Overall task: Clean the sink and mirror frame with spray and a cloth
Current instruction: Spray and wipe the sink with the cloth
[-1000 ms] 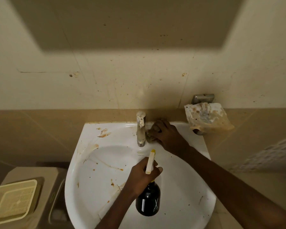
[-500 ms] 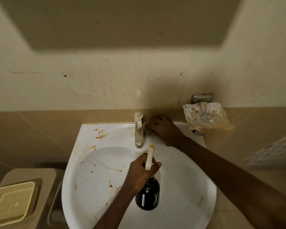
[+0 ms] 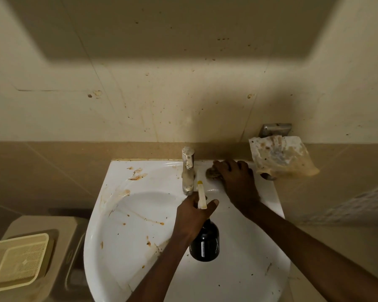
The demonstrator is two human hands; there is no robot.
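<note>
white ceramic sink (image 3: pixel 122 253) seen from above, mounted against a tan tiled wall (image 3: pixel 52 162); orange-brown smears and dark specks on its left rim and down the left side of the bowl. metal faucet (image 3: pixel 188 171) at back centre, streaked. right hand (image 3: pixel 236 177) lies palm down on the back ledge just right of the faucet, fingers spread over a crumpled brownish cloth (image 3: pixel 212 174) and pressing it to the ceramic; only the cloth's left edge shows past the fingertips. left hand (image 3: pixel 192 216) over the bowl in front of the faucet, fingers and thumb wrapped round the neck of a dark spray bottle (image 3: pixel 205 245), whose pale nozzle with yellow tip points toward the ledge. stained crumpled paper (image 3: pixel 279 158) sits on a metal wall holder (image 3: pixel 275 129) right of the sink, apart from the right hand. beige bin (image 3: pixel 59 247) at lower left with a cream perforated tray (image 3: pixel 18 262) on top. mirror frame not in view.
</note>
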